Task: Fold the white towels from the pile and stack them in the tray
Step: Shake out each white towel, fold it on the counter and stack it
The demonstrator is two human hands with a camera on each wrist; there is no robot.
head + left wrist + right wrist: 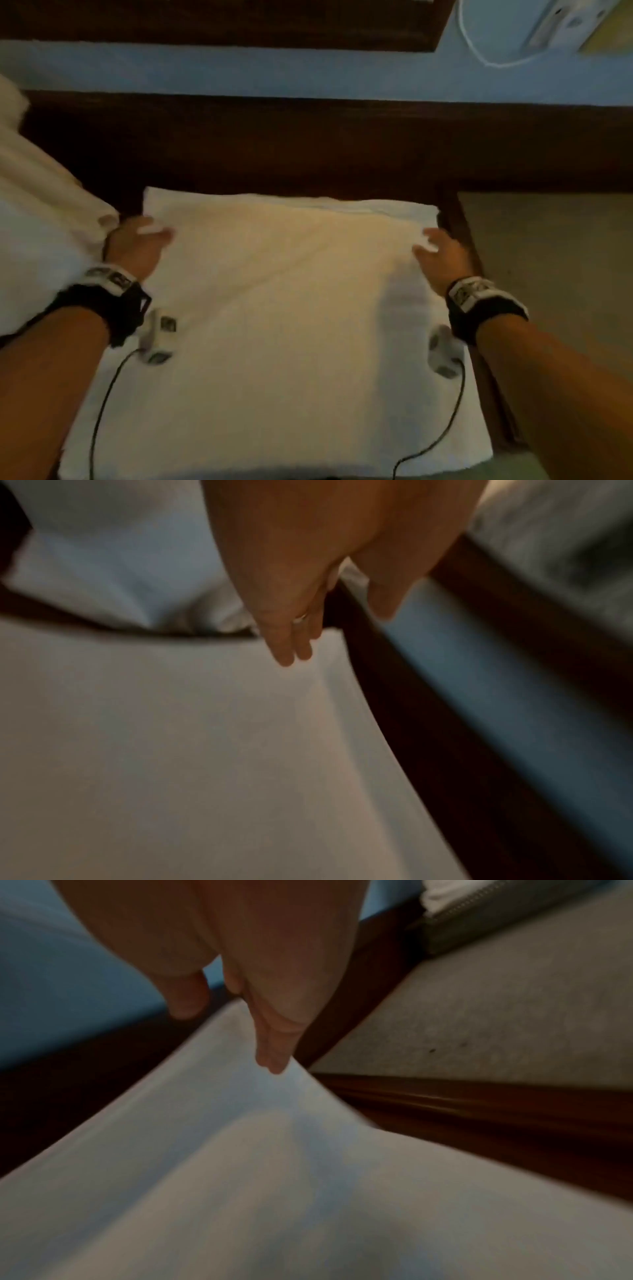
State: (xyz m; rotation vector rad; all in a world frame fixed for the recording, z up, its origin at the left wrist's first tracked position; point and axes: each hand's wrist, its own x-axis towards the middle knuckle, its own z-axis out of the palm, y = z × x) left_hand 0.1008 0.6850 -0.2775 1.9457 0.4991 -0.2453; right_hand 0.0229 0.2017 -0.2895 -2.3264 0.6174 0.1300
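One white towel (274, 308), spread flat for folding: I pinch its far edge with left hand (138, 248) and right hand (440, 257) (pile (37, 219) alongside), ready to fold.

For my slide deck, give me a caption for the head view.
Both hands, left hand and right hand, grip opposite edges of a white towel spread on the dark wooden table.

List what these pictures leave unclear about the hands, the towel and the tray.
- Tray: not recognisable in any view.
- Pile of towels: cut off by the head view's left edge.
- Towel: its fold count is lost to blur.
- Left hand and right hand: grips unclear in the head view; fingertips blurred in both wrist views.
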